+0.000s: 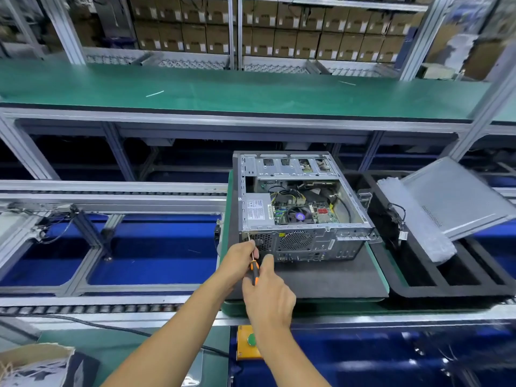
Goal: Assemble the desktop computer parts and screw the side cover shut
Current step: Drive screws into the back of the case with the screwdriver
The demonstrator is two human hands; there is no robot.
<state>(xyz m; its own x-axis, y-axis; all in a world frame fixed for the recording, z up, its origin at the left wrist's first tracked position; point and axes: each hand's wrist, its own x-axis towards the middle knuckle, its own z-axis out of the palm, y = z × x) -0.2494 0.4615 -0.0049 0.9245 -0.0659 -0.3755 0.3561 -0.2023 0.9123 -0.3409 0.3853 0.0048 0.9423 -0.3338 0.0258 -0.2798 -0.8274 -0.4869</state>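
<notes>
You are working at the rear panel of the computer case [301,208], which is lying on its side, open face up, on a dark mat [321,277] that is sitting on the green counter [377,270], toward its near edge. Your right hand [268,294] is curling its grip around the orange-and-black handle of the screwdriver [254,268], thumb raised beside it. Your left hand [241,259] is pinching the thin shaft near the tip, steadying it against the upper left corner of the rear panel; whether a screw is sitting on the tip I cannot tell.

The side cover [458,198] is not yet on the case: it is leaning tilted in the black foam tray [413,277] toward the right edge of the counter, with a bubble-wrap sleeve [413,219] lying against it.

Judging by the look of it, the case is going to feel heavy and rigid, with thin sheet-metal edges that could be sharp, so you are better off taking it by the outer frame rails and keeping off the exposed board, fan and loose cables inside. The cover looks light, stiff and flat, likely a little springy; holding it by its two long edges should be keeping it square to the case.
</notes>
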